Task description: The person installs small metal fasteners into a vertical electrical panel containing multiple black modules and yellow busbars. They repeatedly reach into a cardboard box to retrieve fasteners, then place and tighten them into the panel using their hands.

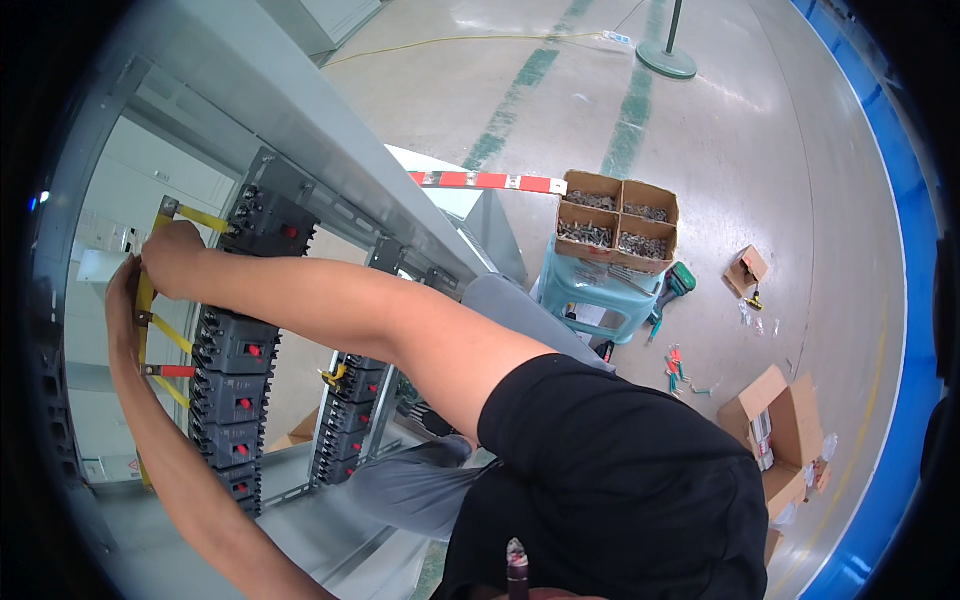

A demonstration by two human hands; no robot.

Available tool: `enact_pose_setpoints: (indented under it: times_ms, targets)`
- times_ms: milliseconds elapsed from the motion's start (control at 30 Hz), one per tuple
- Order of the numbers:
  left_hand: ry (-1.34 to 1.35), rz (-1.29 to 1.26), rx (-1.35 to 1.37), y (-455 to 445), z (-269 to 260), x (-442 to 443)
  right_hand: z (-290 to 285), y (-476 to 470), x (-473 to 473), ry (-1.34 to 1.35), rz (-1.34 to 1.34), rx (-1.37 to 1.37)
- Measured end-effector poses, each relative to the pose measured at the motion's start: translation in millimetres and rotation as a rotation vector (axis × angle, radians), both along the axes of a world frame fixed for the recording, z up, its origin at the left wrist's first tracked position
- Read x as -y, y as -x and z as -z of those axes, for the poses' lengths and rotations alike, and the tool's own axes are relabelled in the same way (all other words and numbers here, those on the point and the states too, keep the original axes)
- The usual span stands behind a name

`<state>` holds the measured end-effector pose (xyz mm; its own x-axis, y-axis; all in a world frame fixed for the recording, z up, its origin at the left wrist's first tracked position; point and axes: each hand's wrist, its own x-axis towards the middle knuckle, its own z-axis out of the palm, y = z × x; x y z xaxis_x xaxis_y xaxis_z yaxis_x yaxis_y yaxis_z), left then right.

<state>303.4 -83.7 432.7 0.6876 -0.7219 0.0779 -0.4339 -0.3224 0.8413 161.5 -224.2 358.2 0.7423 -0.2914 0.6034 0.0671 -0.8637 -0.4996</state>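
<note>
My right hand (174, 259) is curled over the upper part of a yellow busbar (145, 300) at the left; its fingertips are hidden. Against the bar's outer side is my left hand (122, 292), its fingers partly hidden, so its grip cannot be told. Yellow branch strips (174, 334) and a red strip (178, 371) run from the bar towards stacked black moulded-case circuit breakers (236, 345) with red toggles. Another breaker (270, 221) sits above, beyond my right forearm. All are mounted inside a grey metal cabinet frame (322, 112). A lit cigarette (517, 559) shows at the bottom edge.
A second breaker column (349, 420) stands behind. On a light blue plastic stool (607, 289) rests a divided cardboard box (652, 259) of bolts, nuts and washers. A green cordless power tool (679, 281), small red and green items and open cardboard boxes (799, 420) lie on the floor.
</note>
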Motion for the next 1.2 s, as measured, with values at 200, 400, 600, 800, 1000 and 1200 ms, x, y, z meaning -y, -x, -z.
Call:
enact_pose_setpoints:
  times_ms: [200,400,600,800,1000,1200]
  targets:
    - [-0.012,0.002,0.263,26.8,0.3,-8.2,110.0,204.9,28.7,-0.102,-0.773,0.427]
    - [-0.187,-0.128,0.769,116.7,-10.2,-61.8,267.2,461.8,176.4,-0.416,0.195,-0.526]
    - [-0.027,-0.131,0.821,255.6,76.3,-65.0,399.7,475.7,246.9,0.025,0.534,-0.816]
    - [0.054,0.124,0.21,347.4,212.4,-12.1,443.5,440.1,274.3,0.143,0.413,-1.012]
    - [0.008,0.251,-0.019,389.8,287.6,23.7,433.7,438.9,270.1,0.182,0.302,-1.066]
    - [-0.025,0.311,-0.076,407.4,313.1,30.9,427.5,436.7,263.2,0.18,0.337,-1.136]
